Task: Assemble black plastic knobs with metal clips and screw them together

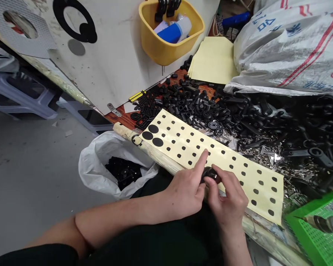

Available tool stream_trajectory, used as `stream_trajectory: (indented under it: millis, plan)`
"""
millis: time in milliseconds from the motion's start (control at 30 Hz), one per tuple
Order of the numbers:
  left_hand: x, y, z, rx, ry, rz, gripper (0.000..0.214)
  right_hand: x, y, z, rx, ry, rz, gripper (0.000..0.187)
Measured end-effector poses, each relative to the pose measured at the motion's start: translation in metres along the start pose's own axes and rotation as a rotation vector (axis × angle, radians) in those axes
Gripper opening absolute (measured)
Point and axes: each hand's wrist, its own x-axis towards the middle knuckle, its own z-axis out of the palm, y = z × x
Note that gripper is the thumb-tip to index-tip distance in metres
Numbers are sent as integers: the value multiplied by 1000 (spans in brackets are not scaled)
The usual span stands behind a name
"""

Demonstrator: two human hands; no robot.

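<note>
Both my hands meet at the near edge of the table over a pale yellow sheet [238, 162] dotted with black round stickers. My left hand [187, 188] has its forefinger stretched out onto the sheet, the other fingers curled against a small black round part [210, 173]. My right hand [229, 197] pinches that same black part from the right with thumb and fingertips. Three larger black discs [153, 135] sit at the sheet's left end.
A heap of black plastic parts [238, 114] and shiny metal bits [269, 155] covers the table behind the sheet. A yellow tub [155, 44] stands at the back, a woven sack [288, 44] at right, a green crate [316, 229] at near right, a white bag of black parts [100, 162] below left.
</note>
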Motion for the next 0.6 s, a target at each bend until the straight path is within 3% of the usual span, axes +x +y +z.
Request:
stream_trajectory:
  millis: [167,333,600]
  plan:
    - [0,0,6,-37,55,9,79,5,-7,4,-41,22,121,17]
    - [-1,1,12,-112,106,-34,78,9,-11,9,-83,80,236,18]
    - [-1,-3,13,-361,173,-72,77,16,-17,9,-2,65,206,20]
